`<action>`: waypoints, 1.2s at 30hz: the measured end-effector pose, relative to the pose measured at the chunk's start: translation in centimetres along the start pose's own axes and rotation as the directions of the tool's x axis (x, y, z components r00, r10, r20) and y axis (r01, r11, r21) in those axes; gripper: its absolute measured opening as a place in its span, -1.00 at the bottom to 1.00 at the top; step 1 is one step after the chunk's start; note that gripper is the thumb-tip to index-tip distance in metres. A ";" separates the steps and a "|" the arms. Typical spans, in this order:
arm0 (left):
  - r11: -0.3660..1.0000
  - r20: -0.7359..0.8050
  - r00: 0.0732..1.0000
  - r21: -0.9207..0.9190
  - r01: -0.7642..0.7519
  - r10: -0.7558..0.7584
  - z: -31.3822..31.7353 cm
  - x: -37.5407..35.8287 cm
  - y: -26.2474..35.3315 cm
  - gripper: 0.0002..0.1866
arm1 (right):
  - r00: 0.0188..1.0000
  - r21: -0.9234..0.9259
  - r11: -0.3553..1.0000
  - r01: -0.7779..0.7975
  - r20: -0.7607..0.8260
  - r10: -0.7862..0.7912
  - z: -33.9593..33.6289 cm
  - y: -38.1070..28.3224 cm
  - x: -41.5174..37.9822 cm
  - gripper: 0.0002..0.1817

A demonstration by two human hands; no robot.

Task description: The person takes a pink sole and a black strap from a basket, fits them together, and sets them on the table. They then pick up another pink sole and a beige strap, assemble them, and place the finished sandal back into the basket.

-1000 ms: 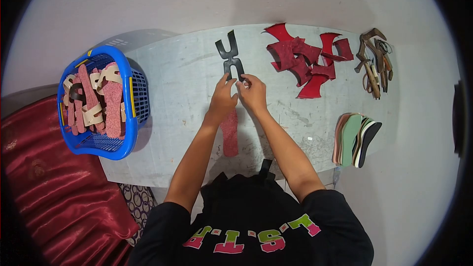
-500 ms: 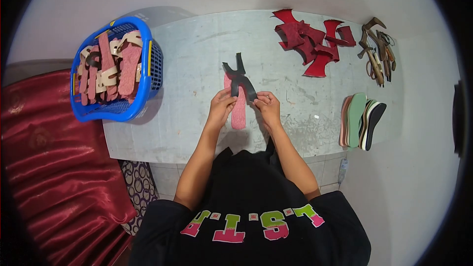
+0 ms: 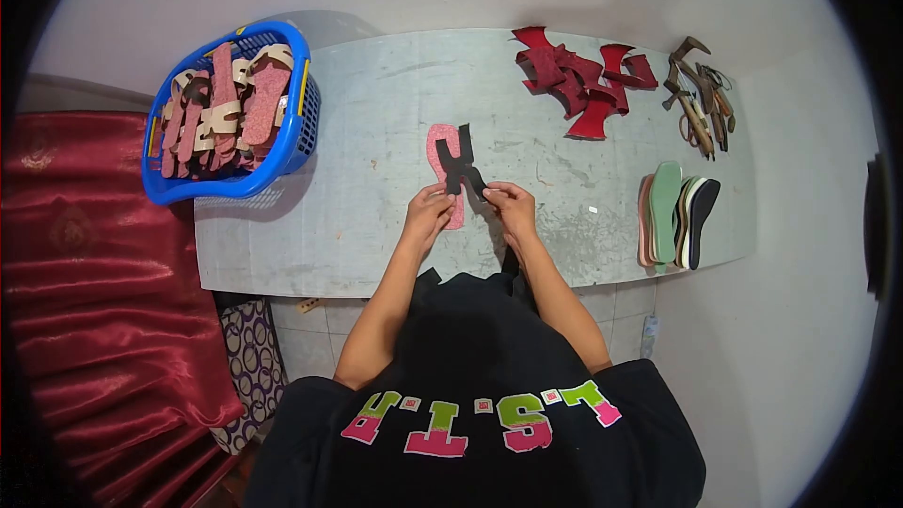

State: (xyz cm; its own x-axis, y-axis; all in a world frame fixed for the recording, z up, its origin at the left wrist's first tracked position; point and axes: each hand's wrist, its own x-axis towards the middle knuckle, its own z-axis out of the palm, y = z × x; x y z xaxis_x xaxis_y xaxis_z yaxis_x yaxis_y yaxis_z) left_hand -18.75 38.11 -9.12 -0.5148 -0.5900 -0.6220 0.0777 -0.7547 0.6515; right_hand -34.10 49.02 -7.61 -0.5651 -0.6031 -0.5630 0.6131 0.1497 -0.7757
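A black X-shaped strap piece (image 3: pixel 458 167) is held up over a pink textured sole (image 3: pixel 439 143) near the middle of the table. My left hand (image 3: pixel 430 211) pinches the strap's lower left leg. The lower right leg is between the fingers of my right hand (image 3: pixel 511 205). Part of the pink sole is hidden behind the strap and my left hand; its wide end shows at the top and its narrow end below.
A blue basket (image 3: pixel 299 122) of pink soles with straps stands at the left. Red strap pieces (image 3: pixel 591 120) lie at the back right, beside hand tools (image 3: pixel 696 103). Several soles (image 3: pixel 664 216) stand at the right of the table (image 3: pixel 357 245).
The camera view has shifted, so the table's contents appear moved. The black strap has turned and sits lower against the pink sole, with both hands still on its legs.
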 end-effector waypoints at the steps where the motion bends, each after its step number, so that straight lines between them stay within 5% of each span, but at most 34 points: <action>1: 1.000 0.007 1.000 -0.012 0.008 -0.008 -0.1 0.0 0.0 -0.65 | 1.000 -0.003 1.000 0.003 0.007 -0.003 0.1 0.0 -0.1 -0.79; 7: 0.997 0.021 0.998 -0.058 0.056 -0.055 -1.9 0.0 -0.8 -0.76 | 0.998 -0.060 0.997 0.050 0.031 -0.048 -0.3 1.3 -0.4 -0.80; 12: 0.996 -0.042 0.997 -0.063 0.065 -0.068 -3.0 0.3 -1.8 -0.93 | 0.989 -0.219 0.968 -0.120 0.058 0.136 -0.1 1.5 -0.5 -0.85; 19: 0.968 -0.146 0.989 0.250 0.037 0.000 -4.7 1.1 -2.4 -0.86 | 0.991 -0.252 0.961 -0.113 0.037 0.127 -0.2 2.1 0.0 -0.89; 22: 0.922 -0.119 0.990 0.386 -0.028 0.080 -5.4 1.9 -2.3 -0.87 | 0.997 -0.326 0.945 0.001 0.075 0.025 -0.6 3.8 2.2 -0.88; 24: 0.889 -0.097 0.984 0.450 -0.088 0.147 -6.1 2.7 -2.2 -0.89 | 0.978 -0.523 0.827 0.206 0.088 -0.188 -0.4 4.2 4.0 -0.81; 25: 0.785 -0.078 0.963 0.597 -0.163 0.259 -6.5 3.5 -1.8 -0.91 | 0.979 -0.523 0.827 0.205 0.088 -0.186 -0.2 3.9 4.8 -0.81; 27: 0.652 -0.044 0.931 0.726 -0.219 0.362 -6.7 4.6 -0.4 -0.93 | 0.853 -0.682 0.580 0.446 0.125 -0.507 0.5 2.8 6.1 -0.71; 30: 0.478 0.009 0.925 0.854 -0.204 0.380 -5.5 5.1 4.0 -0.88 | 0.835 -0.726 0.516 0.454 0.144 -0.531 1.6 0.8 8.2 -0.62; 33: 0.463 0.028 0.903 0.852 -0.246 0.429 -5.4 7.2 6.2 -0.77 | 0.824 -0.744 0.492 0.453 0.138 -0.550 2.2 0.1 9.7 -0.61; 35: 0.537 0.007 0.935 0.817 -0.210 0.355 -4.9 8.2 7.2 -0.62 | 0.817 -0.827 0.345 0.444 0.216 -0.535 2.1 0.5 10.5 -0.67; 36: 0.725 0.014 0.950 0.643 -0.247 0.311 -4.7 8.8 7.2 -0.57 | 0.820 -0.826 0.349 0.443 0.215 -0.531 2.2 0.3 10.4 -0.67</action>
State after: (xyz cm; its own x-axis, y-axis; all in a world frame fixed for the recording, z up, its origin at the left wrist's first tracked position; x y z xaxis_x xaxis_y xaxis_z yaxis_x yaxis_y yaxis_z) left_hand -18.70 26.17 -11.92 -0.4769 -0.7915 -0.3822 -0.3656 -0.2168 0.9052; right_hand -38.54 41.06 -13.03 -0.6701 -0.7421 0.0118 -0.4923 0.4325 -0.7554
